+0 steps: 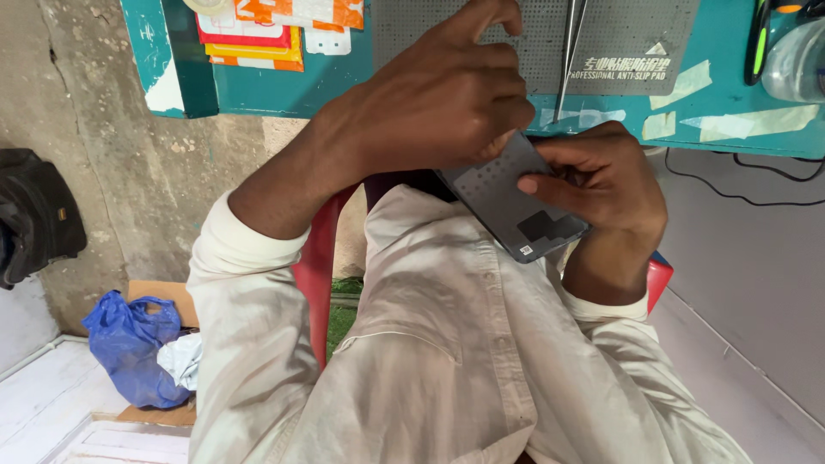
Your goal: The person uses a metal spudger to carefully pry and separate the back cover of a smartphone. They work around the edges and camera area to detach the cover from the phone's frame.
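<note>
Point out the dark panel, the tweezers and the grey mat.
dark panel [516,202]: head view, middle of its face.
tweezers [569,51]: head view, mid-shaft.
grey mat [627,39]: head view, bare dotted surface.

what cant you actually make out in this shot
- Head view: the upper end of the flat dark grey phone panel lies under the left hand.
- Right hand fingertips curl behind the panel, hidden.
- Metal tweezers on the grey perforated mat: top cut off by the frame edge.
- Clear plastic bottle: cut off at the right edge.
</note>
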